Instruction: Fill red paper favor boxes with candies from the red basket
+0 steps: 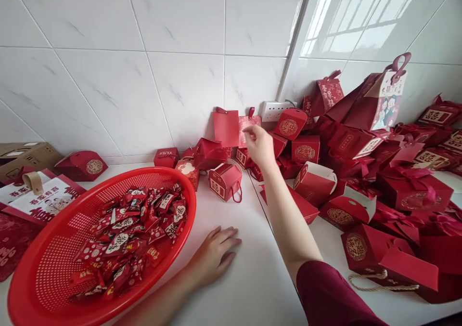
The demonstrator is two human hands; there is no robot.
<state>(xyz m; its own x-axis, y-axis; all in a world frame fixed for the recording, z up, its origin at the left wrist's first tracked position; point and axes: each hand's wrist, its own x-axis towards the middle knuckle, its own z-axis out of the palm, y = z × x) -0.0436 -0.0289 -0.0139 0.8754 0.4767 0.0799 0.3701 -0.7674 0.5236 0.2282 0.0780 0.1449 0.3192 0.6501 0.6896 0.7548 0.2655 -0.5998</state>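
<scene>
My left hand [216, 254] lies flat on the white tabletop [249, 273], fingers stretched out and holding nothing. It rests just right of a red plastic basket [190, 196] filled with red-wrapped sweets [126, 234]. Reaching toward the wall, my right hand [260, 147] is in front of a patterned red gift box [249, 123] with a strap. Its fingers are bent and slightly blurred, so I cannot tell whether they touch or grip that box. A plain red box [226, 128] leans beside it. Between my hands stands a small red box [225, 181] with a cord handle.
Red gift boxes [415, 191] are piled along the right side. A taller bag-shaped box [386, 99] sits on top of them. On the left are a cardboard carton [32, 157] and a red box [81, 165]. A socket strip [276, 110] is on the tiled wall.
</scene>
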